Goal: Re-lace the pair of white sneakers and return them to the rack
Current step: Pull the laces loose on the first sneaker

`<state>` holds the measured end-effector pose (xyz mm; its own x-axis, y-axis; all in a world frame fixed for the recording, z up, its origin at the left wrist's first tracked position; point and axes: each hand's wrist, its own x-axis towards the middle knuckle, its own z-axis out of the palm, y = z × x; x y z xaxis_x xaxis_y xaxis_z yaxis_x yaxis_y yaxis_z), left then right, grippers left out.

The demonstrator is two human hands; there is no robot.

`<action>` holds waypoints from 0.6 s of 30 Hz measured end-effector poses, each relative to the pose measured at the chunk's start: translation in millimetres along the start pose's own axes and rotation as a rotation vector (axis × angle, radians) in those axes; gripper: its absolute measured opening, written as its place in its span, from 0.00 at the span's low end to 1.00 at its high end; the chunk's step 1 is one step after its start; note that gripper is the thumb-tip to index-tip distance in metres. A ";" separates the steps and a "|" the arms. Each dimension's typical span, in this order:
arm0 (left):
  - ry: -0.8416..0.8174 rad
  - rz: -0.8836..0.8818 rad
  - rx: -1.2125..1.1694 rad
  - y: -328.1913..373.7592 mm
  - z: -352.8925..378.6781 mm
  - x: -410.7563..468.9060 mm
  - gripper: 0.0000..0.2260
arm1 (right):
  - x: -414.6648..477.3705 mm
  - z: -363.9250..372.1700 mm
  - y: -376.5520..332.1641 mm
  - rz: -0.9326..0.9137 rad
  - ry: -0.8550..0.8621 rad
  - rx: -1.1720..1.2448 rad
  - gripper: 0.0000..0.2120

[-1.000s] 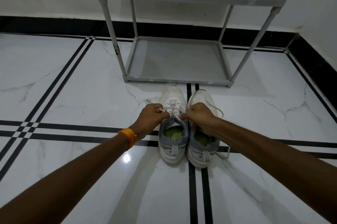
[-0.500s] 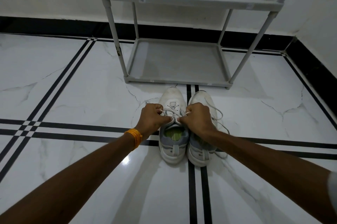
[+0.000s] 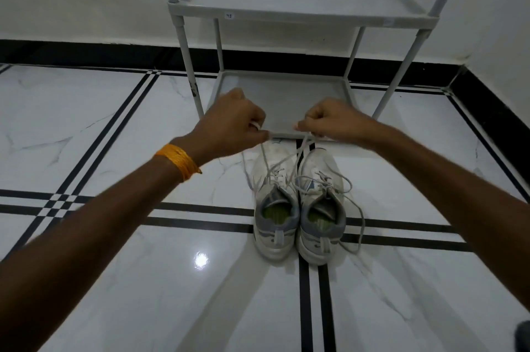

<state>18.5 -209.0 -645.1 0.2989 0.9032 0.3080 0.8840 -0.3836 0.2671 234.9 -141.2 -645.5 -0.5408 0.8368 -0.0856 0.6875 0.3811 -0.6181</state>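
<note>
Two white sneakers stand side by side on the tiled floor, heels toward me: the left sneaker (image 3: 274,199) and the right sneaker (image 3: 322,202). My left hand (image 3: 233,123) and my right hand (image 3: 329,119) are raised above and beyond the toes, each pinching one end of the left sneaker's white lace (image 3: 268,164), which runs taut up from its eyelets. The right sneaker's lace (image 3: 355,208) lies loose, trailing over its side onto the floor. The grey shoe rack (image 3: 286,10) stands just behind the shoes.
The rack has two grey shelves on thin poles, the lower shelf (image 3: 284,99) near floor level. A white wall with a black skirting (image 3: 86,55) runs behind and along the right. White marble tiles with black stripes spread to the left and toward me.
Both hands have lifted from the left sneaker's tongue and moved up and apart, drawing the lace ends out taut. The view has tilted up a little.
</note>
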 end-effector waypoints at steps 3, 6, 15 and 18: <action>-0.120 0.082 -0.199 21.1 -3.3 11.1 0.15 | 6.8 -26.7 -24.3 -0.079 0.045 -0.051 0.17; -0.190 0.260 -0.182 35.7 15.9 10.2 0.11 | 9.6 -34.2 -43.9 -0.158 0.101 -0.144 0.19; -0.155 0.010 0.038 29.2 1.1 38.8 0.16 | 0.3 -28.5 -51.6 -0.268 0.298 -0.350 0.11; -0.159 -0.269 -0.536 33.8 -6.9 41.4 0.15 | -6.7 -22.8 -40.4 -0.102 0.179 -0.319 0.19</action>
<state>58.2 -185.9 -617.0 0.1768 0.9835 0.0370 0.6449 -0.1442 0.7506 221.8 -153.2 -602.1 -0.5402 0.8330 0.1194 0.7662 0.5456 -0.3394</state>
